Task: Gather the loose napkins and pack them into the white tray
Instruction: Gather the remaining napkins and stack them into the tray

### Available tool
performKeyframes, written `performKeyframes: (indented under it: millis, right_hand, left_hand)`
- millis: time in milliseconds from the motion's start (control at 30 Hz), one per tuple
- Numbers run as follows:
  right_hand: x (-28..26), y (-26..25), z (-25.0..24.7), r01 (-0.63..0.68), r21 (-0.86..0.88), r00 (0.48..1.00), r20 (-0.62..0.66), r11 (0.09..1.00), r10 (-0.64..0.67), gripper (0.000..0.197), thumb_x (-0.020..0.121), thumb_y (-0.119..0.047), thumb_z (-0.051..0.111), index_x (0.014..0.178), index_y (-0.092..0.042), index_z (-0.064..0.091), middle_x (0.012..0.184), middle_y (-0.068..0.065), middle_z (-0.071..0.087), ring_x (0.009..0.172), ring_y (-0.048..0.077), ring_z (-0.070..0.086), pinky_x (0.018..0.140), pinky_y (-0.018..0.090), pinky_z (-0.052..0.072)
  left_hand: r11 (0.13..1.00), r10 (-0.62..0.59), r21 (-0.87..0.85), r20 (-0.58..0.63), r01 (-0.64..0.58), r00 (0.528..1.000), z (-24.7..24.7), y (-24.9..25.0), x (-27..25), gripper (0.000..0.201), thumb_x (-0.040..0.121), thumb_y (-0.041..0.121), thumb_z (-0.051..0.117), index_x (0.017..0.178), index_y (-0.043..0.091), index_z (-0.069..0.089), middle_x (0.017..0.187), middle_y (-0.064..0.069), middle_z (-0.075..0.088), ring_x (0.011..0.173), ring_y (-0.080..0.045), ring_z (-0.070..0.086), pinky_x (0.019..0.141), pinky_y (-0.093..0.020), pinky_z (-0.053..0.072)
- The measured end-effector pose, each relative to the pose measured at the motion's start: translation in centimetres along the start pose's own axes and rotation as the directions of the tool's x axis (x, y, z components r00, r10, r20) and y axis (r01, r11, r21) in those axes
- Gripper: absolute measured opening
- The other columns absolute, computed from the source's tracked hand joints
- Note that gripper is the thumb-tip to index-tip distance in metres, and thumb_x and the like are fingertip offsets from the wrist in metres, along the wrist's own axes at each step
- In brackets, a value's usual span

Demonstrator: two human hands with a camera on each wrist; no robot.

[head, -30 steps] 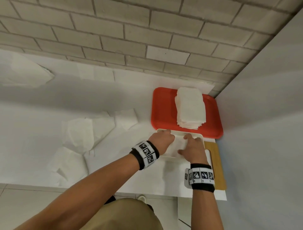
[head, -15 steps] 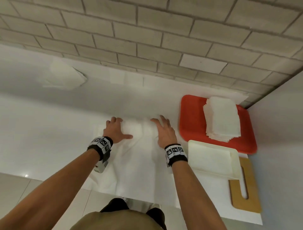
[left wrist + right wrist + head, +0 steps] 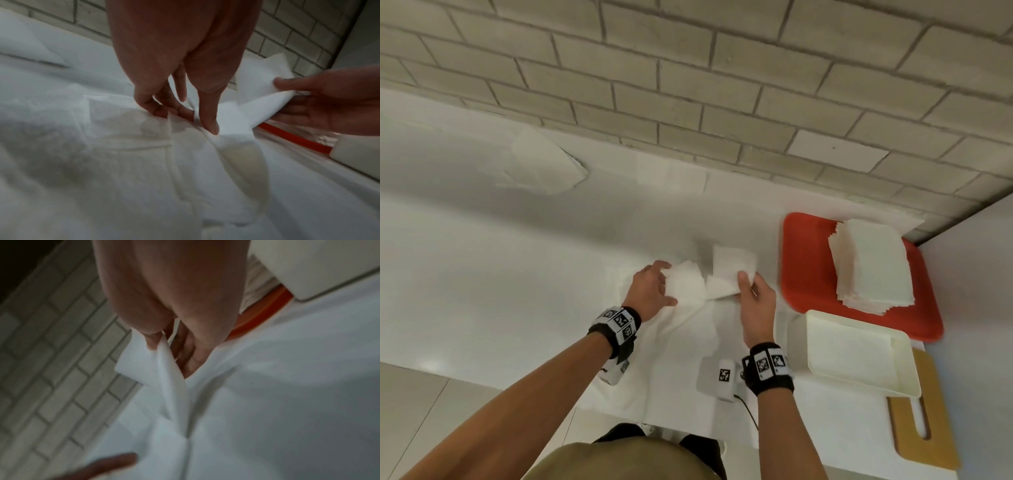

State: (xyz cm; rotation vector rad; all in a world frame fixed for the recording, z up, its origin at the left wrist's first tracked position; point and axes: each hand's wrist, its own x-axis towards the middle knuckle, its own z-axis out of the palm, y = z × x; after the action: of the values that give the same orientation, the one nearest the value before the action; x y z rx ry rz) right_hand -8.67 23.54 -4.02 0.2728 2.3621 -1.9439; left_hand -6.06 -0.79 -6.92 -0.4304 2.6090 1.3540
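Loose white napkins [image 3: 678, 359] lie overlapped on the white counter in front of me. My left hand [image 3: 666, 284] pinches the edge of one napkin [image 3: 686, 286] between thumb and fingers [image 3: 156, 108], lifting it off the pile. Just to its right, my right hand [image 3: 744, 281] pinches another napkin [image 3: 732, 269] that stands up off the counter, also seen in the right wrist view as a folded napkin [image 3: 164, 369]. The white tray [image 3: 859, 356] sits to the right of both hands, apart from them.
A red tray [image 3: 804, 267] carrying a tall napkin stack [image 3: 869, 263] stands behind the white tray, against the corner. A wooden board [image 3: 928, 438] lies under the white tray's near end. One more napkin [image 3: 544, 164] lies far left by the brick wall [image 3: 688, 68].
Both hands left the white tray and moved left to the loose napkins. They lay flat on the pile half a second ago; each now pinches a napkin and lifts it.
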Motion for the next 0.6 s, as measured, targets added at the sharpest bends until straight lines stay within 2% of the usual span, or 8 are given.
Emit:
performKeyframes:
  millis: [67,167,233,333,367,433,500,600]
  right_hand:
    - [-1.8,-2.0,-0.2,-0.036,0.273,0.999,0.044,0.961,0.024,0.012,0.111,-0.018,0.061,0.116,-0.011,0.069,0.094,-0.012,0.075,0.098,0.013,0.073,0.086,0.036,0.064]
    - [-4.0,-4.8,-0.8,-0.130,0.484,0.988,0.138,0.866,0.071,0.010,0.111,-0.014,0.060,0.114,-0.020,0.067,0.100,-0.006,0.075,0.091,0.009,0.072,0.079,0.026,0.061]
    - [-4.7,-5.1,-0.9,-0.204,0.510,0.974,0.194,0.836,0.119,0.013,0.110,-0.020,0.063,0.118,-0.022,0.072,0.108,0.001,0.078,0.092,0.013,0.074,0.080,0.029,0.062]
    - [-5.3,-4.5,0.4,-0.136,0.268,0.975,0.210,0.954,0.080,0.025,0.106,-0.038,0.069,0.118,-0.017,0.075,0.121,0.014,0.077,0.106,0.027,0.074,0.096,0.046,0.059]
    - [-5.4,-4.1,1.2,-0.085,0.177,0.980,0.192,0.980,0.051,0.028,0.104,-0.041,0.072,0.117,-0.016,0.075,0.126,0.012,0.073,0.113,0.022,0.072,0.104,0.047,0.057]
    - [-5.5,-3.7,2.8,-0.034,0.095,0.991,0.131,0.995,0.021,0.028,0.101,-0.042,0.075,0.119,-0.020,0.076,0.138,0.001,0.065,0.127,0.008,0.064,0.116,0.047,0.051]
    - [-5.3,-3.6,4.2,-0.047,0.115,0.992,0.120,0.992,0.033,0.030,0.100,-0.045,0.075,0.121,-0.024,0.077,0.138,0.000,0.067,0.128,0.014,0.065,0.115,0.052,0.052]
    - [-5.5,-3.6,5.3,-0.080,0.233,0.994,0.087,0.969,0.062,0.017,0.104,-0.035,0.072,0.109,-0.019,0.077,0.113,0.000,0.078,0.105,0.019,0.074,0.099,0.048,0.060]
  left_hand:
    - [0.999,0.004,-0.053,0.038,-0.002,0.999,-0.2,0.0,-0.1,0.060,0.073,0.003,0.095,0.124,0.017,0.065,0.087,-0.001,0.067,0.070,-0.009,0.061,0.072,-0.014,0.050]
    - [0.999,0.009,-0.038,0.033,-0.008,0.999,-0.3,0.3,-0.6,0.020,0.086,0.018,0.088,0.091,0.013,0.069,0.073,0.003,0.060,0.064,-0.012,0.053,0.070,-0.018,0.045]
    - [0.997,0.026,-0.069,0.016,-0.025,1.000,-0.3,0.5,-1.0,0.037,0.093,0.033,0.082,0.080,0.006,0.059,0.071,-0.004,0.056,0.068,-0.018,0.052,0.070,-0.028,0.042]
    - [0.921,0.084,-0.385,0.046,-0.060,0.995,-1.2,2.2,-2.2,0.022,0.104,0.032,0.069,0.092,0.015,0.064,0.087,0.003,0.073,0.084,-0.013,0.069,0.081,-0.030,0.052]
    - [0.868,0.108,-0.493,0.062,-0.063,0.992,-1.4,3.0,-2.7,0.015,0.107,0.029,0.065,0.104,0.014,0.066,0.101,0.000,0.078,0.095,-0.013,0.074,0.087,-0.032,0.056]
    - [0.799,0.151,-0.596,0.061,-0.085,0.987,-1.8,4.2,-3.4,0.020,0.112,0.029,0.057,0.119,0.012,0.063,0.117,-0.003,0.078,0.110,-0.019,0.074,0.097,-0.033,0.058]
    - [0.745,0.148,-0.662,0.055,-0.075,0.987,-1.7,4.5,-3.6,0.034,0.111,0.037,0.055,0.123,0.005,0.057,0.120,-0.009,0.075,0.112,-0.024,0.071,0.099,-0.038,0.054]
    - [0.693,0.061,-0.721,0.034,-0.018,0.998,-1.6,4.7,-3.9,0.060,0.105,0.057,0.054,0.132,0.003,0.047,0.121,-0.010,0.067,0.119,-0.036,0.065,0.104,-0.051,0.049]
